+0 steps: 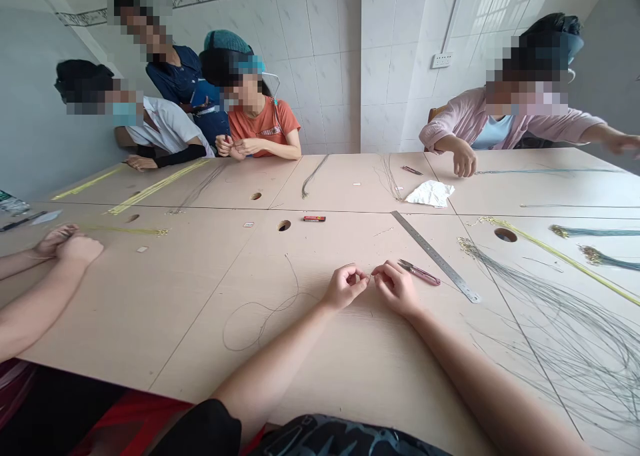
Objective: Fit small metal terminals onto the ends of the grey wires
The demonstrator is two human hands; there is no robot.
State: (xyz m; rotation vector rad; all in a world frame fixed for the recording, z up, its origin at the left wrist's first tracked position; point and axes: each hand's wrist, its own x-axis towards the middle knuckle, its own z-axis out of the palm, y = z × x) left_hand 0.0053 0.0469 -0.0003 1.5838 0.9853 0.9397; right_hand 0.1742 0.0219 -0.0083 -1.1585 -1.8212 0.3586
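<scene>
My left hand (344, 286) and my right hand (397, 287) rest close together on the pale wooden table (350, 376), both with fingers pinched. Between them they hold the end of a thin dark wire (260, 319), which trails leftward from my left hand and curls in a loose loop on the table. What sits at the wire's tip between my fingertips is too small to make out. Small pink-handled snips (420, 273) lie just right of my right hand, touching nothing I hold.
A steel ruler (434, 256) lies diagonally beyond the snips. A large spread of thin wires (565, 336) covers the right side, with yellow-tipped bundles (560, 256) above. A red lighter (314, 219), crumpled white paper (430, 193) and table holes (284, 225) lie ahead. Several other people sit around; a co-worker's hands (67, 243) are left.
</scene>
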